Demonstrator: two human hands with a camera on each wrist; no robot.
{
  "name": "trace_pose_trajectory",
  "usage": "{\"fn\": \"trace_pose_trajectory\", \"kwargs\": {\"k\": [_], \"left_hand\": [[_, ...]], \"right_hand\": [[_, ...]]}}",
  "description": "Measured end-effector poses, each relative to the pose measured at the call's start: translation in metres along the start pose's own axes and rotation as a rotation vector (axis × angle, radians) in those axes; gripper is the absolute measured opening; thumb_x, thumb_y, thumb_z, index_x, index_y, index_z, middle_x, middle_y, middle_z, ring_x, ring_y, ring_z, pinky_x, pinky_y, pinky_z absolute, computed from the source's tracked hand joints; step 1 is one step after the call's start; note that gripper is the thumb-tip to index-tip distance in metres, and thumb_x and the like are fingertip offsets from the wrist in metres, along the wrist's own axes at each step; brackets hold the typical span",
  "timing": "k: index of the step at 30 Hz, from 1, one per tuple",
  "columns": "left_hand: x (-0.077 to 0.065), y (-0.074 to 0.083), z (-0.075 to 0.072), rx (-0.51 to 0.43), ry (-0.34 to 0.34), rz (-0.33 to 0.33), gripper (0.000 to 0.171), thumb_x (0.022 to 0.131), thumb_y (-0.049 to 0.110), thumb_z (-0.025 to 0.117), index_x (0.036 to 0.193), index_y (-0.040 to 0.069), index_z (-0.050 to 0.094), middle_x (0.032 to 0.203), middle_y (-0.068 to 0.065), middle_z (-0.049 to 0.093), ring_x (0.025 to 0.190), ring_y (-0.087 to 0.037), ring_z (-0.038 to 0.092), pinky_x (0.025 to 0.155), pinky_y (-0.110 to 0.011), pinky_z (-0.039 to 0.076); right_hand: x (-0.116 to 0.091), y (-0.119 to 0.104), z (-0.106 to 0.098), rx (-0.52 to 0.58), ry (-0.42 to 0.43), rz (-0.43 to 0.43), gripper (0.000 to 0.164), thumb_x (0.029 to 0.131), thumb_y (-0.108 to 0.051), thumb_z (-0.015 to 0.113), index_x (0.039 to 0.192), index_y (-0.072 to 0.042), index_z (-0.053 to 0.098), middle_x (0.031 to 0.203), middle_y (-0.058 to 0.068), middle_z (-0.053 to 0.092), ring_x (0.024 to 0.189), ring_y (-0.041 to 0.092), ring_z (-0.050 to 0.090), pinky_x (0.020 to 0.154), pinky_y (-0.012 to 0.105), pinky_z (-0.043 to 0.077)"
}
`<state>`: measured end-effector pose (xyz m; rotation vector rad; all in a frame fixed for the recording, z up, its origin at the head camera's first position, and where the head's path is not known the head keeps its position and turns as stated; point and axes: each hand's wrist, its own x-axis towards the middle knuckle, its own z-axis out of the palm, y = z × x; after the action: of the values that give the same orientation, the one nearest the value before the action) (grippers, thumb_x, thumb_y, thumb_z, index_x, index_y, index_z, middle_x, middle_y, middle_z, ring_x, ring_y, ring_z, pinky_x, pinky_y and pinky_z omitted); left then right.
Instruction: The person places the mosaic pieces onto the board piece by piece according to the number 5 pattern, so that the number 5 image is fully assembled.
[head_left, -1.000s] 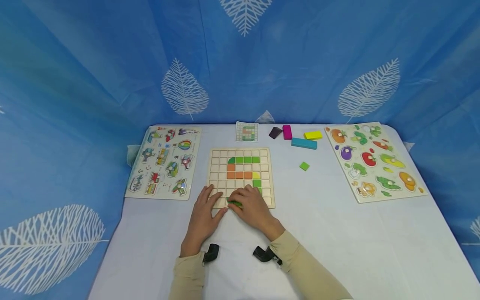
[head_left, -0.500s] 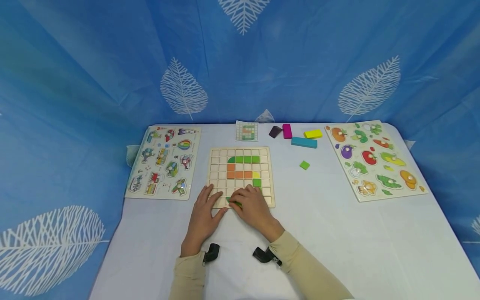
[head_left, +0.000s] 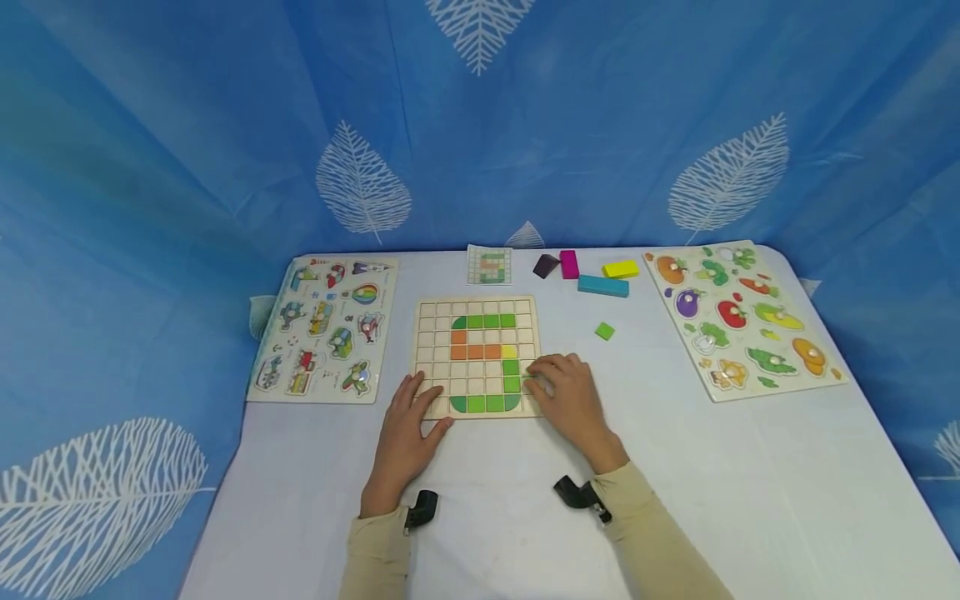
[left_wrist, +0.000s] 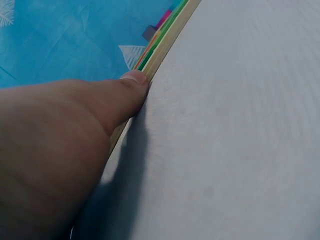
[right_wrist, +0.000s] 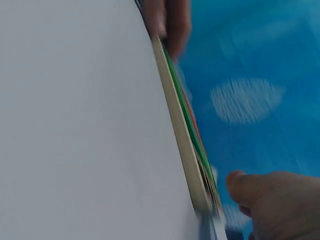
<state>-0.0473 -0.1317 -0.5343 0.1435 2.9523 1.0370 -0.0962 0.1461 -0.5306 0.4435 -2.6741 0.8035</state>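
Note:
A wooden grid board (head_left: 442,367) lies in the middle of the table in the head view. Coloured tiles on it form a figure: orange tiles (head_left: 476,352), a yellow tile (head_left: 509,352), green square tiles (head_left: 491,322), and dark green rounded corner tiles (head_left: 459,404). My left hand (head_left: 405,437) rests at the board's lower left corner, fingers spread; its thumb (left_wrist: 125,92) touches the board's edge in the left wrist view. At the board's right side is my right hand (head_left: 573,400), loosely bent, with nothing visible in it. Its fingertips partly hide the squares there.
Behind the board lies a pattern card (head_left: 490,265). To its right are dark (head_left: 547,266), magenta (head_left: 569,264), yellow (head_left: 620,269) and blue (head_left: 603,286) blocks and a loose green tile (head_left: 604,331). A vehicle puzzle (head_left: 322,329) lies left, a vegetable puzzle (head_left: 746,321) right.
My right hand has left the board's bottom row and moved right to the board's side. The bottom row of green tiles, which it covered, now shows. My left hand stays put.

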Motion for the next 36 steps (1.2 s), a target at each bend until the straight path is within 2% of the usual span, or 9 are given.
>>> {"fn": "trace_pose_trajectory", "kwargs": {"k": [3,8,11,16,23,27,31,36], "left_hand": [[0.0,-0.001,0.0,-0.002,-0.008,-0.011,0.054,0.093,0.033,0.075,0.141,0.015,0.059,0.166,-0.011,0.033,0.158,-0.035,0.02,0.123,-0.062,0.025],[-0.001,-0.002,0.001,-0.002,-0.004,-0.009,0.054,0.093,0.033,0.076,0.141,0.015,0.059,0.165,-0.012,0.034,0.158,-0.035,0.02,0.123,-0.062,0.025],[-0.001,-0.003,0.002,0.001,-0.001,-0.006,0.054,0.092,0.033,0.076,0.14,0.016,0.06,0.165,-0.012,0.034,0.157,-0.035,0.021,0.123,-0.062,0.026],[-0.001,-0.002,0.003,0.005,0.001,-0.002,0.054,0.092,0.033,0.076,0.14,0.016,0.06,0.165,-0.012,0.034,0.157,-0.035,0.021,0.123,-0.062,0.026],[0.0,-0.001,0.002,0.003,0.011,-0.001,0.054,0.092,0.032,0.077,0.14,0.015,0.06,0.165,-0.012,0.035,0.157,-0.036,0.021,0.123,-0.062,0.025],[0.0,0.0,0.001,0.01,-0.001,-0.005,0.055,0.092,0.033,0.076,0.141,0.015,0.06,0.165,-0.012,0.035,0.157,-0.036,0.02,0.123,-0.062,0.025],[0.0,0.0,0.001,0.008,0.005,-0.005,0.054,0.092,0.032,0.077,0.14,0.015,0.06,0.165,-0.012,0.035,0.157,-0.035,0.021,0.123,-0.062,0.025],[0.0,-0.001,0.002,0.004,0.008,-0.006,0.053,0.092,0.032,0.076,0.14,0.016,0.06,0.165,-0.011,0.035,0.157,-0.035,0.021,0.123,-0.061,0.025]], "right_hand": [[0.003,0.039,-0.017,0.004,0.013,0.137,0.025,0.09,-0.022,0.079,0.11,-0.008,0.075,0.115,0.012,0.072,0.102,0.034,0.059,0.089,0.047,0.047],[0.008,0.089,-0.036,-0.004,0.01,0.268,0.044,0.092,-0.019,0.075,0.131,-0.002,0.064,0.131,0.024,0.063,0.115,0.042,0.053,0.098,0.054,0.044],[0.011,0.105,-0.039,0.004,0.008,0.307,0.049,0.093,-0.018,0.073,0.137,0.0,0.059,0.135,0.026,0.06,0.113,0.042,0.053,0.096,0.054,0.044],[0.014,0.111,-0.037,-0.008,0.03,0.333,0.043,0.096,-0.018,0.07,0.135,-0.002,0.062,0.129,0.025,0.064,0.101,0.038,0.055,0.085,0.05,0.045],[0.017,0.106,-0.032,-0.022,0.064,0.365,0.035,0.098,-0.016,0.066,0.13,-0.003,0.065,0.124,0.022,0.066,0.098,0.035,0.057,0.083,0.048,0.047],[0.015,0.091,-0.029,0.032,0.058,0.336,0.032,0.098,-0.015,0.068,0.127,-0.004,0.066,0.121,0.018,0.068,0.094,0.03,0.056,0.079,0.043,0.046],[0.017,0.055,-0.021,0.109,-0.012,0.206,0.024,0.097,-0.015,0.071,0.119,-0.007,0.07,0.12,0.013,0.069,0.101,0.028,0.059,0.086,0.044,0.049],[0.022,0.002,-0.005,0.166,-0.173,-0.008,0.016,0.094,-0.016,0.074,0.11,-0.013,0.075,0.118,0.006,0.07,0.112,0.027,0.062,0.098,0.045,0.052]]}}
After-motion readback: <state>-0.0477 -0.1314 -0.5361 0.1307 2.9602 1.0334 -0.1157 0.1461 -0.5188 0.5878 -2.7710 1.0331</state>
